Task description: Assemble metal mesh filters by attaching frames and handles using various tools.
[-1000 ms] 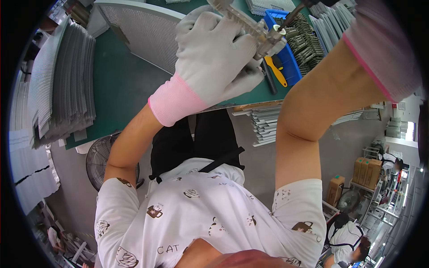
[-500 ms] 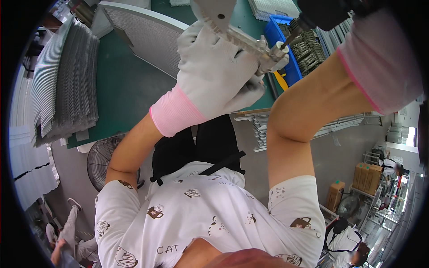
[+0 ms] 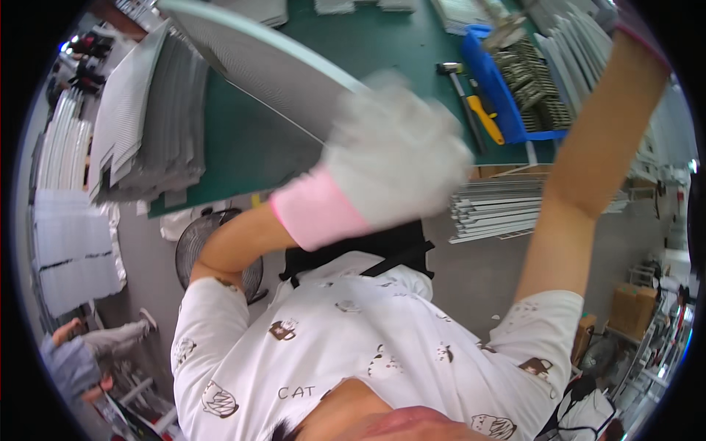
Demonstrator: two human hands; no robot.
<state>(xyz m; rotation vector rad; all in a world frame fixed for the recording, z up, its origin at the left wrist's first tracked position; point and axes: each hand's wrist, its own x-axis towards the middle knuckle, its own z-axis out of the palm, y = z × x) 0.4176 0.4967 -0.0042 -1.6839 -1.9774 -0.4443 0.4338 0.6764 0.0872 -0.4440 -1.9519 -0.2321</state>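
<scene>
My left hand (image 3: 397, 165), in a white glove with a pink cuff, is raised in front of the camera over the near edge of the green table (image 3: 243, 147). It is blurred by motion, and I cannot tell whether it holds anything. My right forearm reaches up to the top right; only the pink cuff (image 3: 643, 40) shows at the rim and the hand itself is hidden. A small metal part (image 3: 507, 31) hangs above the blue bin (image 3: 489, 77), which holds several metal pieces.
A large grey perforated panel (image 3: 272, 66) lies on the table, with a stack of similar panels (image 3: 140, 125) at the left. A yellow-handled tool (image 3: 485, 117) and a hammer (image 3: 452, 73) lie beside the bin. White strips (image 3: 500, 209) are stacked under the table edge. A floor fan (image 3: 213, 250) stands below.
My left hand held a metal bracket up near the bin; now it has swung lower and to the centre, blurred, and the bracket no longer shows in it.
</scene>
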